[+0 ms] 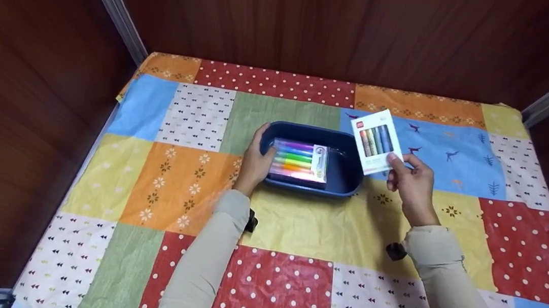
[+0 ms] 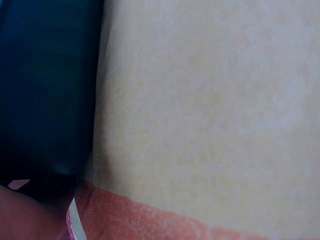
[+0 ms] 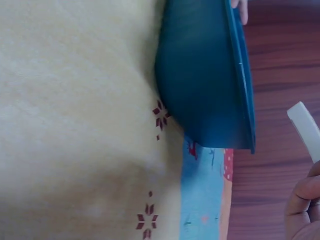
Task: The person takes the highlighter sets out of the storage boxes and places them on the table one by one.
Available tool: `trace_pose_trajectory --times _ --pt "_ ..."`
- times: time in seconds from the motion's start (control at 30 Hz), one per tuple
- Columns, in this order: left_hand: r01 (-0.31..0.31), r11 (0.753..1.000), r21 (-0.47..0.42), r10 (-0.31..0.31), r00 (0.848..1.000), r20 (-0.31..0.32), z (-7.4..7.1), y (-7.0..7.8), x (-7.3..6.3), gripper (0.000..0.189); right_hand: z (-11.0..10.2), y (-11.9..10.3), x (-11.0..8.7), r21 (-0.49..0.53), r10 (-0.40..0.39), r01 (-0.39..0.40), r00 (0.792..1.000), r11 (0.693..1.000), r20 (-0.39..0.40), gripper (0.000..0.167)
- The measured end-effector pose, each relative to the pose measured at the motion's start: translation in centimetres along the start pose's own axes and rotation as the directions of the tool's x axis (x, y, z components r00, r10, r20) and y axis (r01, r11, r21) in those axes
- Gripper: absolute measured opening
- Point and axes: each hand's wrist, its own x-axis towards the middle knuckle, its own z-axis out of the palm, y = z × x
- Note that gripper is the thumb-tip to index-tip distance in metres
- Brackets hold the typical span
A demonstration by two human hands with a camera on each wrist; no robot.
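A dark blue plastic basin (image 1: 347, 169) with rounded corners stands on the patterned cloth. My left hand (image 1: 256, 165) grips its left end, thumb over the rim and fingers outside. Inside the basin, toward the left, lies a clear pack of rainbow-coloured pens (image 1: 294, 160) with a white label end, close by the left thumb. My right hand (image 1: 410, 183) pinches a flat white box (image 1: 377, 142) by its lower right corner, between thumb and fingers. The box is held up, tilted, overlapping the basin's right end in the head view. Several coloured sticks show on its front.
A patchwork-patterned cloth (image 1: 292, 227) covers the table. Dark reddish wood panels (image 1: 318, 26) rise behind it and at both sides, with metal strips at the corners. Dark wrist cameras sit at both cuffs, the right one (image 1: 396, 251) hanging over the cloth.
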Motion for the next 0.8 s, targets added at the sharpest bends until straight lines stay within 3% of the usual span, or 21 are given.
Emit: trace_pose_trajectory --times 0.43,0.8 --pt "-0.003 1.000 -0.008 0.003 1.000 -0.010 -0.1 0.1 0.0 0.061 -1.1 1.3 -0.1 0.057 0.030 -0.027 0.998 0.998 -0.058 0.029" --pt "0.015 1.000 -0.009 -0.015 1.000 -0.003 0.0 0.0 -0.1 0.061 -2.1 2.6 -0.3 0.083 0.101 -0.094 0.990 0.992 -0.095 0.027"
